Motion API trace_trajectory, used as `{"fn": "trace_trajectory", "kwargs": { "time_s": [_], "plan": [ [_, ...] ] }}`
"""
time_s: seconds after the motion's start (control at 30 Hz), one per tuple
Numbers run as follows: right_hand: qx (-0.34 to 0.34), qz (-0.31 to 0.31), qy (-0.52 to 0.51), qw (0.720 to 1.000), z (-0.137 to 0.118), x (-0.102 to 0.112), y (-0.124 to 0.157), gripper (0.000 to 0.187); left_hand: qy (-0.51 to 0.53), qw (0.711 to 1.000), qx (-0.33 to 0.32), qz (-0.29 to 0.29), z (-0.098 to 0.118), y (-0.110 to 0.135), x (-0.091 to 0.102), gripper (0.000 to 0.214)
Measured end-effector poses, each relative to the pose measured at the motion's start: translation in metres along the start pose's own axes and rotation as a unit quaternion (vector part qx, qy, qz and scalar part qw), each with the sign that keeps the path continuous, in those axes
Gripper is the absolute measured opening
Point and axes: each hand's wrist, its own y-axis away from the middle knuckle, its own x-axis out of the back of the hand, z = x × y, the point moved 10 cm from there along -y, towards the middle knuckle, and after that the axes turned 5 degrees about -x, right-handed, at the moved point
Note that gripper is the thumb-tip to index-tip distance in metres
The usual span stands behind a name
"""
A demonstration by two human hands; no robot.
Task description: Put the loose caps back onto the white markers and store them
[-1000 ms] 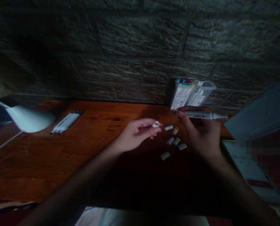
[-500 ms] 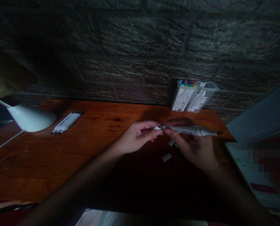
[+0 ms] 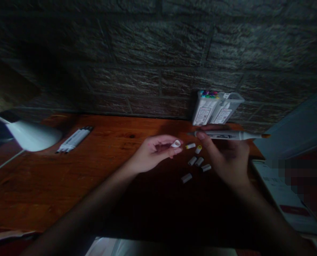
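My left hand (image 3: 158, 151) pinches a small white marker cap (image 3: 176, 143), its hollow end facing up and to the right. Apart from it, my right hand (image 3: 225, 153) grips a white marker (image 3: 227, 135) that lies nearly level, with an orange-yellow tip uncovered at its right end and a thin grey tip at its left. Between and below the hands lie several loose caps: a yellow-ended cap (image 3: 190, 146), another with a yellow end (image 3: 198, 149), and a plain white cap (image 3: 186, 178) nearest me.
Two clear marker cases (image 3: 205, 111) stand against the stone wall (image 3: 137, 81), one holding colourful-ended markers. Several white markers (image 3: 74, 139) lie side by side at the left, close to a white lamp (image 3: 35, 135). The wooden table (image 3: 107, 149) ends at the wall.
My right hand has drawn the marker up and right, away from the cap in my left hand. Loose caps formerly covered by the right hand now show.
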Motion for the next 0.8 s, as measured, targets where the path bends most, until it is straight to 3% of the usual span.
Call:
{"fn": "trace_trajectory", "kwargs": {
  "time_s": [0.2, 0.5, 0.8],
  "plan": [
    [-0.006, -0.013, -0.066, 0.998, -0.004, -0.002, 0.002, 0.005, -0.086, 0.995, -0.041, 0.040, 0.006, 0.001, 0.007, 0.020],
    [0.048, -0.102, -0.005, 0.994, -0.014, -0.022, 0.014, 0.010, -0.272, 0.947, -0.168, 0.032, 0.031, 0.007, 0.006, 0.007],
    [0.103, -0.114, 0.036, 0.987, -0.021, -0.029, 0.015, 0.014, -0.302, 0.910, -0.283, 0.040, 0.047, 0.014, 0.001, 0.009]
  ]
}}
